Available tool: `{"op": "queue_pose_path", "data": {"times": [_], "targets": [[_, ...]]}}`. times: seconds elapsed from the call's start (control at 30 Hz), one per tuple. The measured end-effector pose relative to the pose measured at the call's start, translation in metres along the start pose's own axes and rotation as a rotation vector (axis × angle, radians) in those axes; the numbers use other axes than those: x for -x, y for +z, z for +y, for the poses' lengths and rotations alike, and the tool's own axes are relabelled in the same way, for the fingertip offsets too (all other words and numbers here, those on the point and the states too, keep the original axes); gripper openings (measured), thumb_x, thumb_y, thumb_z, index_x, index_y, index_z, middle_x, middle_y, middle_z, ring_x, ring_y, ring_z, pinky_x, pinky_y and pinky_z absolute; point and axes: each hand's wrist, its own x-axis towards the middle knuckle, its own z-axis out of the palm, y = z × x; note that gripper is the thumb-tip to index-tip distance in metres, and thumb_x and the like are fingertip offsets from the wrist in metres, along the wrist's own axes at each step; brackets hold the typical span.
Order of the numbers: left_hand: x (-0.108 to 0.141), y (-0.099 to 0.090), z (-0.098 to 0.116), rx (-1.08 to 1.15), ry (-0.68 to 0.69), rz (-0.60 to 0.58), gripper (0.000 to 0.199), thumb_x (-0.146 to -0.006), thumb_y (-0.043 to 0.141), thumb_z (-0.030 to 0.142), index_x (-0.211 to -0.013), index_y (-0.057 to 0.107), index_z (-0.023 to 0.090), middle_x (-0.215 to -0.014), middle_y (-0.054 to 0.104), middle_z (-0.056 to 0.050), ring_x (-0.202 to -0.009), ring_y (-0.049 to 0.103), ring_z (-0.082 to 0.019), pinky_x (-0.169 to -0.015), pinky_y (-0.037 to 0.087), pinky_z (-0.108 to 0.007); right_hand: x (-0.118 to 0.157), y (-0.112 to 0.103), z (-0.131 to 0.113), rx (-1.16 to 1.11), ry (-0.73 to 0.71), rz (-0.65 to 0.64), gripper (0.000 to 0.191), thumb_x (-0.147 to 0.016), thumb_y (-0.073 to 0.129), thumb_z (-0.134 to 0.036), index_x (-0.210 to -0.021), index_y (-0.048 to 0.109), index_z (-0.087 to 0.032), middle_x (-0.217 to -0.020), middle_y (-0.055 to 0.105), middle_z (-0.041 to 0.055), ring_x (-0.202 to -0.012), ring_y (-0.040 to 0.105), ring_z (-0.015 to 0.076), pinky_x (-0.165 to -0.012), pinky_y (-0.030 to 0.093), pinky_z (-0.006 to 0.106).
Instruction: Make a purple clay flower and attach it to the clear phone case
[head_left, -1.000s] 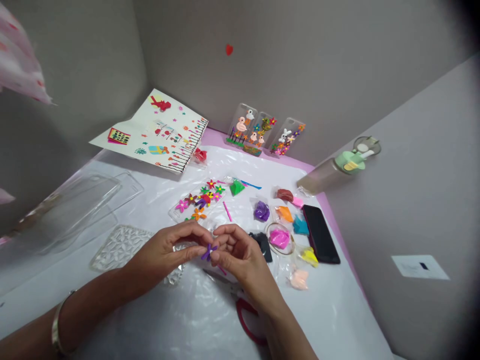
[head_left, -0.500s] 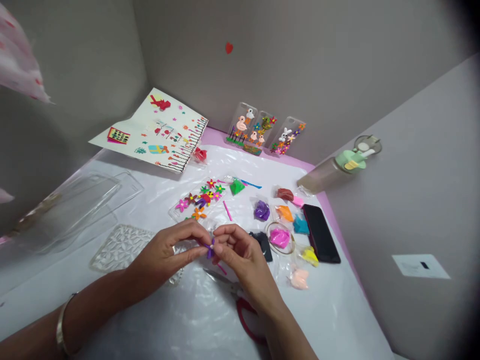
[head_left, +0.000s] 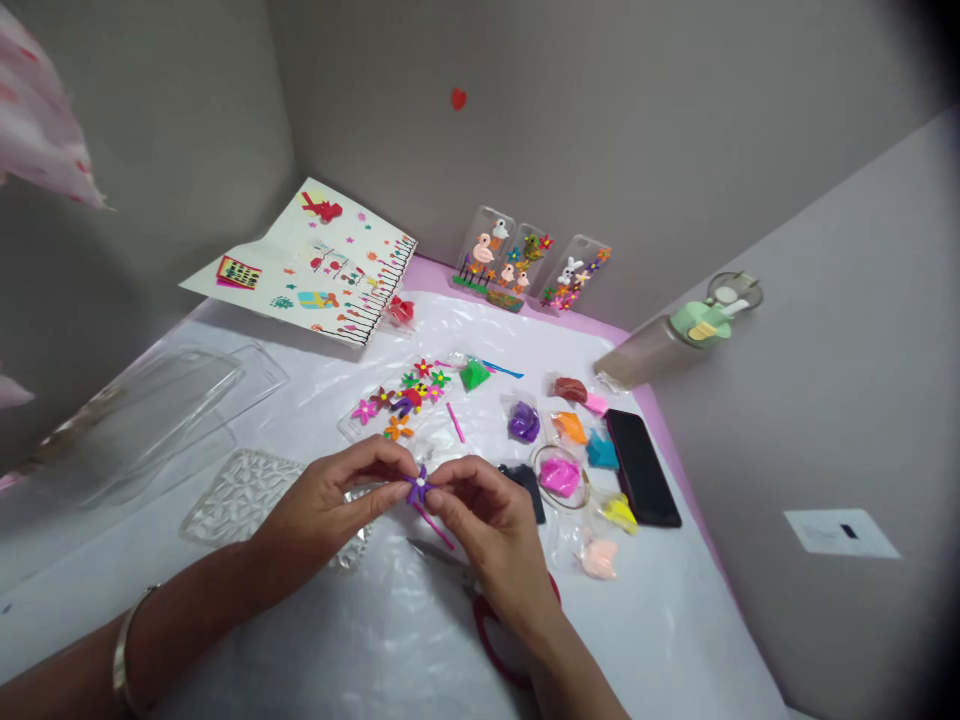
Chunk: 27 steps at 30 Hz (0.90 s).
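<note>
Between the fingertips of my left hand [head_left: 349, 500] and my right hand [head_left: 487, 515] is a small purple clay flower [head_left: 421, 484] with a white centre. Both hands pinch it by its petals, one from each side. A thin pink stick tool [head_left: 433, 527] lies just below the flower. Red-handled scissors [head_left: 495, 640] rest partly hidden under my right hand and wrist. Beyond my hands lies a clear phone case [head_left: 352, 425] decorated with clay flowers [head_left: 397, 427] and a small clay figure [head_left: 409, 400]. A textured clear tray [head_left: 236, 500] is partly behind my left hand.
Wrapped clay lumps lie on the right, among them purple [head_left: 523, 422], pink [head_left: 559, 477] and yellow [head_left: 620, 512]. Beside them is a black phone [head_left: 643, 467]. A bottle [head_left: 645, 350], decorated cases [head_left: 574, 272] and a drawn-on card [head_left: 300, 265] stand behind. Clear containers [head_left: 150, 420] sit left.
The purple flower has been turned so its petals and white centre face up toward me. My fingers have shifted slightly around it, and more of the pink stick shows.
</note>
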Motion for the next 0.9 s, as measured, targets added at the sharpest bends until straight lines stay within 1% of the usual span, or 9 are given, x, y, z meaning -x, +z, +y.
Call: {"op": "queue_pose_path", "data": {"times": [0.1,0.27,0.4,0.57,0.63,0.73,0.8,0.9], "targets": [[0.0002,-0.0006,-0.0001,0.023,-0.012,-0.004,0.015,-0.094,0.066,0.037,-0.103,0.067,0.024,-0.097,0.070,-0.001,-0.094,0.068,-0.017,-0.087,0.054,-0.024,-0.0007,-0.0003,-0.0007,0.012,-0.004,0.017,0.005,-0.083,0.076,-0.026,-0.086,0.074,-0.022,-0.082,0.071,-0.0005,-0.078,0.062,0.0151,-0.074,0.047,0.027],[0.0015,0.0010,-0.0013,0.061,-0.034,-0.022,0.024,-0.086,0.076,0.033,-0.106,0.065,0.024,-0.100,0.071,-0.002,-0.098,0.068,-0.019,-0.090,0.055,-0.027,-0.0007,0.0000,0.0011,0.016,-0.028,0.013,0.005,-0.084,0.075,-0.026,-0.088,0.074,-0.023,-0.085,0.072,0.0001,-0.080,0.063,0.0158,-0.075,0.047,0.028],[0.0016,0.0029,-0.0007,0.057,-0.030,-0.020,0.020,-0.089,0.072,0.033,-0.106,0.065,0.024,-0.100,0.070,-0.002,-0.097,0.068,-0.018,-0.091,0.055,-0.026,0.0004,0.0003,0.0032,0.001,-0.019,0.015,0.006,-0.085,0.075,-0.027,-0.089,0.075,-0.023,-0.085,0.073,0.0007,-0.080,0.063,0.0162,-0.076,0.048,0.029],[0.0007,0.0036,-0.0012,0.060,-0.033,-0.009,0.021,-0.088,0.074,0.032,-0.104,0.065,0.024,-0.101,0.070,-0.001,-0.098,0.067,-0.017,-0.091,0.054,-0.025,-0.0002,0.0007,0.0027,-0.028,-0.009,0.022,0.007,-0.082,0.077,-0.026,-0.087,0.074,-0.022,-0.082,0.072,-0.0003,-0.078,0.062,0.0153,-0.075,0.047,0.028],[0.0008,0.0030,-0.0021,0.064,-0.030,-0.005,0.021,-0.088,0.074,0.033,-0.104,0.065,0.024,-0.100,0.070,-0.001,-0.097,0.067,-0.017,-0.089,0.054,-0.023,-0.0009,0.0004,0.0022,-0.031,-0.009,0.024,0.007,-0.082,0.077,-0.025,-0.087,0.074,-0.022,-0.082,0.071,-0.0007,-0.077,0.062,0.0147,-0.074,0.046,0.027],[0.0012,0.0011,-0.0020,0.052,-0.032,0.008,0.018,-0.092,0.070,0.037,-0.104,0.066,0.025,-0.098,0.070,0.000,-0.094,0.068,-0.016,-0.086,0.054,-0.022,-0.0017,-0.0002,0.0017,-0.027,-0.005,0.026,0.007,-0.083,0.077,-0.027,-0.086,0.074,-0.023,-0.082,0.071,-0.0010,-0.076,0.061,0.0141,-0.073,0.046,0.027],[0.0014,0.0000,-0.0006,0.023,-0.034,0.025,0.016,-0.093,0.067,0.038,-0.103,0.067,0.025,-0.097,0.070,0.000,-0.092,0.068,-0.016,-0.084,0.053,-0.022,-0.0017,-0.0004,0.0016,-0.019,-0.003,0.024,0.007,-0.083,0.078,-0.028,-0.086,0.074,-0.023,-0.082,0.071,-0.0010,-0.076,0.061,0.0142,-0.073,0.046,0.027],[0.0014,-0.0005,0.0022,-0.017,-0.027,0.043,0.015,-0.093,0.067,0.038,-0.098,0.069,0.023,-0.094,0.071,-0.001,-0.091,0.068,-0.017,-0.083,0.054,-0.024,-0.0011,0.0000,0.0014,-0.015,0.004,0.012,0.007,-0.082,0.078,-0.027,-0.086,0.075,-0.022,-0.083,0.072,-0.0003,-0.078,0.062,0.0152,-0.074,0.047,0.028]]}}
